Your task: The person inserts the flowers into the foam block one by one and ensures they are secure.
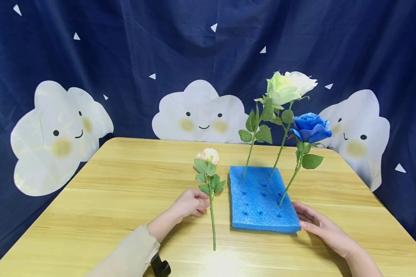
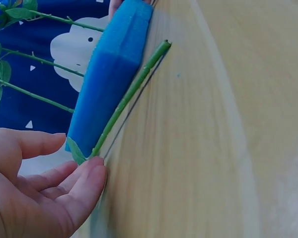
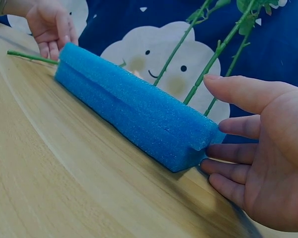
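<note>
A pale pink artificial rose (image 1: 211,207) lies on the table, bloom away from me and bare stem end toward me. My left hand (image 1: 191,203) is at its stem, thumb and fingers apart; in the left wrist view the fingertips reach the stem (image 2: 129,96) beside a leaf. To the right sits a blue foam block (image 1: 260,202) with several holes in its top. A blue rose (image 1: 311,129) and two stems topped by overlapping white and pale green blooms (image 1: 280,90) stand in it. My right hand (image 1: 324,227) rests its fingers against the block's right side, thumb at the near corner.
The wooden table (image 1: 124,184) has rounded far corners. Behind it hangs a dark blue curtain (image 1: 180,46) with smiling clouds and small white triangles. A black strap piece (image 1: 160,265) shows at the left wrist. The standing flowers lean and rise above the block.
</note>
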Demonstrator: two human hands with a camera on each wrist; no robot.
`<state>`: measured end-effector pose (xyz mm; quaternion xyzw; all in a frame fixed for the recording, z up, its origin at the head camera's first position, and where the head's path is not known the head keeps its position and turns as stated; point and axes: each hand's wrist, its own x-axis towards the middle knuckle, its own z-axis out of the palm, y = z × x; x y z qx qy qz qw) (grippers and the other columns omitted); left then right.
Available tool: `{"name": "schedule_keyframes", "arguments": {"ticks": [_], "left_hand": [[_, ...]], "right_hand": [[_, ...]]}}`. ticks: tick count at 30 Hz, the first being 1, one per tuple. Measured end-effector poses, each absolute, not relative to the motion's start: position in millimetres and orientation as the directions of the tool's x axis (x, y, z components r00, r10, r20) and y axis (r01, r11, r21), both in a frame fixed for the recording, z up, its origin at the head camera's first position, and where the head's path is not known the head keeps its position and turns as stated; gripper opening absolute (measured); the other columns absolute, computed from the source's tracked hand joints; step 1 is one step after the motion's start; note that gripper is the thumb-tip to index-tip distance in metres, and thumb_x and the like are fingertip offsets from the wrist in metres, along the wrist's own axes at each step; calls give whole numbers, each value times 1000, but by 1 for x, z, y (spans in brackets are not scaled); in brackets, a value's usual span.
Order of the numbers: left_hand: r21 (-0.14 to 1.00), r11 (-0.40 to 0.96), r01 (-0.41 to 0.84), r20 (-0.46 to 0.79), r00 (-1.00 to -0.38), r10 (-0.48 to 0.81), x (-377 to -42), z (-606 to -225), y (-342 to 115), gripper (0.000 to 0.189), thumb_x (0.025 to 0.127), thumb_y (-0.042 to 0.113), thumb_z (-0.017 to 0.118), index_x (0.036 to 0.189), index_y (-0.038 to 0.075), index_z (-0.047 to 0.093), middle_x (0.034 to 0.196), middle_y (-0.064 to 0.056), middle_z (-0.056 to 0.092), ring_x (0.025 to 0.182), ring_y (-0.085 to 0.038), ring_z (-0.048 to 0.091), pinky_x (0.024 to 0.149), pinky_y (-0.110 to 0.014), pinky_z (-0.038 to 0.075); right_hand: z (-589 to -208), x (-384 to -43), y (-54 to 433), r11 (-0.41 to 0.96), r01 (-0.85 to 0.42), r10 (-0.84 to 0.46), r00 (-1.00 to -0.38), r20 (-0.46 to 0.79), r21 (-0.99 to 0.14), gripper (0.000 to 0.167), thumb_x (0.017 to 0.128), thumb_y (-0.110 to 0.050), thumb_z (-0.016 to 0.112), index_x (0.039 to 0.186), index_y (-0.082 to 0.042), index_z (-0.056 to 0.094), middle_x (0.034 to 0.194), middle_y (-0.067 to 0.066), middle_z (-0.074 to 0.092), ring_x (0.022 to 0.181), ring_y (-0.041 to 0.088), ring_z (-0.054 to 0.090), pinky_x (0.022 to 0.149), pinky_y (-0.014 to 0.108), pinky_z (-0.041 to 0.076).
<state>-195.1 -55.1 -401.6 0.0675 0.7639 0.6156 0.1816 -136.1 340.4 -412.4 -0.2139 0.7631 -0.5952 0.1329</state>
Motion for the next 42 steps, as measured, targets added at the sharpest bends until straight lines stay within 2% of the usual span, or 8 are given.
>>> {"name": "schedule_keyframes", "arguments": {"ticks": [9, 14, 20, 28, 32, 42], "left_hand": [[968, 214, -130, -197, -924, 328, -196, -406, -49, 42, 79, -3, 64, 116, -14, 47, 91, -18, 65, 70, -21, 63, 63, -36, 56], [961, 257, -103, -177, -943, 282, -199, -411, -42, 30, 79, -3, 65, 104, -12, 51, 78, -13, 64, 61, -17, 60, 54, -30, 55], [919, 383, -92, -163, -974, 156, -201, -411, -30, 21, 77, 0, 71, 87, -4, 53, 66, -10, 57, 46, -12, 52, 41, -24, 50], [871, 483, -95, -154, -985, 84, -201, -407, -21, 26, 72, -3, 74, 87, -2, 52, 63, -9, 56, 44, -13, 52, 41, -25, 50], [883, 454, -122, -174, -982, 75, -202, -409, -21, 27, 72, -4, 73, 89, -1, 52, 67, -10, 56, 48, -15, 54, 42, -25, 50], [951, 251, -181, -225, -961, 159, -205, -411, -29, 22, 78, -4, 67, 96, -7, 54, 67, -11, 56, 52, -14, 52, 44, -23, 50]], "right_hand": [[-412, -136, 340, 201, -173, -486, -872, 55, -964, 48, 98, -1, 38, 139, 14, 18, 132, -18, 44, 118, -3, 43, 93, 11, 35], [-412, -136, 341, 197, -176, -488, -871, 59, -964, 48, 98, -1, 38, 139, 15, 18, 132, -18, 44, 118, -3, 43, 93, 10, 35], [-412, -136, 341, 199, -172, -485, -873, 56, -965, 48, 98, -1, 38, 139, 15, 18, 132, -18, 44, 118, -2, 44, 93, 11, 35], [-412, -135, 341, 209, -174, -480, -876, 54, -962, 48, 98, -1, 38, 139, 14, 18, 132, -18, 44, 118, -3, 44, 93, 11, 35], [-412, -135, 341, 213, -170, -476, -878, 50, -962, 49, 98, -1, 38, 140, 14, 18, 131, -18, 44, 117, -3, 44, 93, 10, 35], [-413, -136, 341, 214, -163, -473, -880, 44, -963, 49, 98, -2, 38, 140, 14, 18, 131, -18, 44, 117, -2, 44, 92, 11, 36]]}}
